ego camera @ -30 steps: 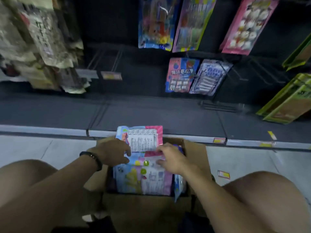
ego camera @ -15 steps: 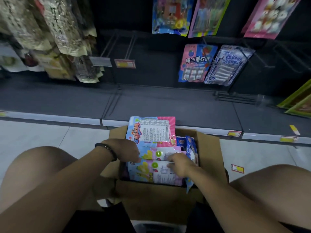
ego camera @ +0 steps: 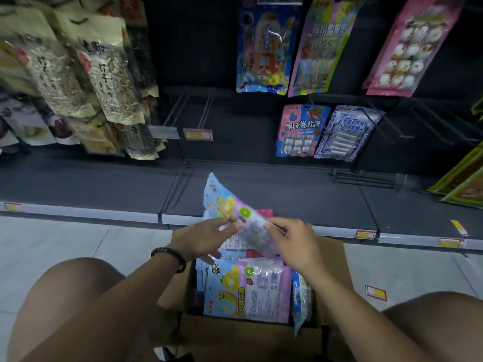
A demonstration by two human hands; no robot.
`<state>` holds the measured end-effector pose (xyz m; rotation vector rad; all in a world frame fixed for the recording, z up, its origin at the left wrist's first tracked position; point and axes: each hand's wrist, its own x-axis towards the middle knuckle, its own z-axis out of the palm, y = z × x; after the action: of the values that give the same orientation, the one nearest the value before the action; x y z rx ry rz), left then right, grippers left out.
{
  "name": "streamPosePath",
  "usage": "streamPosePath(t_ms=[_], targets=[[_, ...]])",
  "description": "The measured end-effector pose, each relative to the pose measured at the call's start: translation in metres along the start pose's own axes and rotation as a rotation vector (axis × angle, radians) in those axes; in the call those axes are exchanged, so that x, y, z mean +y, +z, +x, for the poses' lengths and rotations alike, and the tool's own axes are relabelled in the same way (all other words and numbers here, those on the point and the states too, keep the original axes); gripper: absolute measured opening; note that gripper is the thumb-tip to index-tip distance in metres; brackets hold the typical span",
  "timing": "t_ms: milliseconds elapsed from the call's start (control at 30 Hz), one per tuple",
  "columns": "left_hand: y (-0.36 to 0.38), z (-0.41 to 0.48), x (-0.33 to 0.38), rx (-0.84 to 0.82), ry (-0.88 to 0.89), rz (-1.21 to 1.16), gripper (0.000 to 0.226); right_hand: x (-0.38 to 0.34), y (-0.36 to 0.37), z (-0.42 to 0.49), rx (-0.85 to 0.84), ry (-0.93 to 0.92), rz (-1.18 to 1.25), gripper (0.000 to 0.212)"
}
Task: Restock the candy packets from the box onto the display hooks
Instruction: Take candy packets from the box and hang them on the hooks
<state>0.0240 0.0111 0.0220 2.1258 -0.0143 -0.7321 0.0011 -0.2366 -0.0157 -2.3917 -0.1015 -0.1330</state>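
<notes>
A pastel blue and pink candy packet [ego camera: 230, 207] is lifted above the open cardboard box [ego camera: 332, 259], tilted up toward the shelf. My left hand [ego camera: 201, 237] pinches its left edge and my right hand [ego camera: 292, 240] pinches its right edge. More packets of the same kind [ego camera: 245, 291] lie stacked inside the box between my knees. Two bare wire display hooks [ego camera: 190, 111] jut out from the dark back panel above, with a price tag [ego camera: 197, 134] at their tips.
Seed bags [ego camera: 104, 82] hang at the left. Candy packets [ego camera: 300, 131] hang at the middle and right, with green packs [ego camera: 462, 184] at the far right. A dark base shelf [ego camera: 104, 184] runs across. A loose price label [ego camera: 375, 293] lies on the tiled floor.
Both hands came up out of the box with one packet, raising it above the stack. The view tilted upward toward the hooks.
</notes>
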Motion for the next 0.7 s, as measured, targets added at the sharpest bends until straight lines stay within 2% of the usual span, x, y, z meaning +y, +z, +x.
streamPosePath(t_ms=[67, 167, 267, 367, 500, 600, 700], targets=[[0.009, -0.005, 0.01, -0.034, -0.021, -0.247, 0.072, -0.014, 0.005, -0.006, -0.07, -0.131, 0.066, 0.028], [0.015, -0.001, 0.015, -0.007, -0.041, -0.453, 0.069, -0.02, 0.019, -0.01, -0.158, -0.261, 0.067, 0.032], [0.018, 0.011, 0.013, 0.022, 0.01, -0.559, 0.042, -0.026, 0.025, -0.013, -0.22, -0.285, -0.029, 0.044], [0.01, 0.018, 0.011, 0.068, 0.065, -0.569, 0.025, -0.023, 0.018, -0.009, -0.291, -0.278, -0.05, 0.057], [0.0, 0.016, 0.012, 0.092, 0.098, -0.476, 0.023, -0.004, -0.007, 0.006, -0.11, -0.105, 0.004, 0.064], [-0.006, 0.007, 0.018, 0.057, 0.125, -0.413, 0.021, 0.0, -0.026, 0.013, -0.084, -0.029, 0.13, 0.078], [-0.019, -0.007, 0.03, -0.026, 0.179, -0.396, 0.026, -0.009, -0.044, 0.013, -0.088, -0.053, 0.269, 0.09]])
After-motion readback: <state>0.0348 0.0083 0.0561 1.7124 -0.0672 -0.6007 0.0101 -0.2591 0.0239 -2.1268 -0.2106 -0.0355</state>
